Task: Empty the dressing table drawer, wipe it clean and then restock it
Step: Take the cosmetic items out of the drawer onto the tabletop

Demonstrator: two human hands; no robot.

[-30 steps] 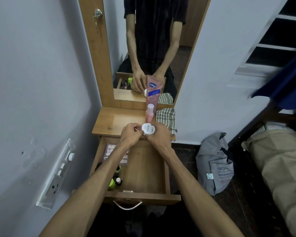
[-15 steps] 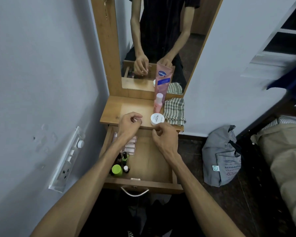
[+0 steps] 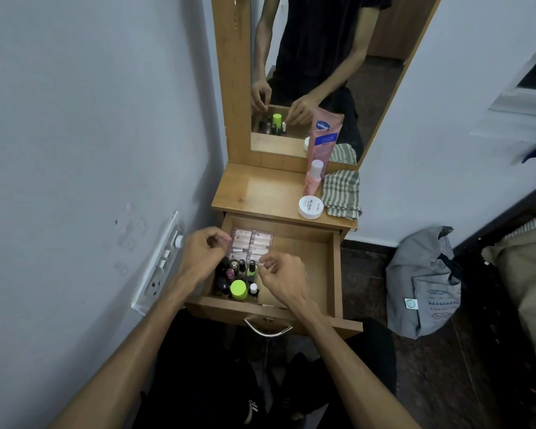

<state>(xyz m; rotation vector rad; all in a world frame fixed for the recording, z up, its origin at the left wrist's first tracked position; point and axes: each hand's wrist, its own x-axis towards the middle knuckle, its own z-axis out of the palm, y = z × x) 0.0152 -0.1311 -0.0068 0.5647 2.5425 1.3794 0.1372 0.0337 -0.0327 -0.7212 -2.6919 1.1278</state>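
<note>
the dressing table (image 3: 254, 193) is standing in the middle of the frame against the pale wall, its mirror (image 3: 319, 72) rising to the top edge and reflecting the person's arms. the drawer (image 3: 304, 261) is hanging pulled out below the tabletop, at centre frame, its right half bare wood. a grey bag (image 3: 424, 286) is slumping on the dark floor at right. a striped cloth (image 3: 342, 193) is lying folded at the tabletop's right edge, a pink tube (image 3: 324, 144) is leaning against the mirror, a small pink bottle (image 3: 313, 178) is standing just in front of it, and a white round jar (image 3: 310, 207) is sitting at the front edge beside the cloth. inside the drawer, a clear pack of pale pink items (image 3: 251, 243) is lying at the back left, and small dark bottles (image 3: 229, 274) with a lime-green cap (image 3: 238, 288) are crowding the front left corner. the left hand (image 3: 203, 255) is hovering over the drawer's left edge, fingers curled with tips pinched together; what they grip, i cannot tell. the right hand (image 3: 280, 277) is hovering over the bottles, thumb and forefinger pinching something small and thin.
</note>
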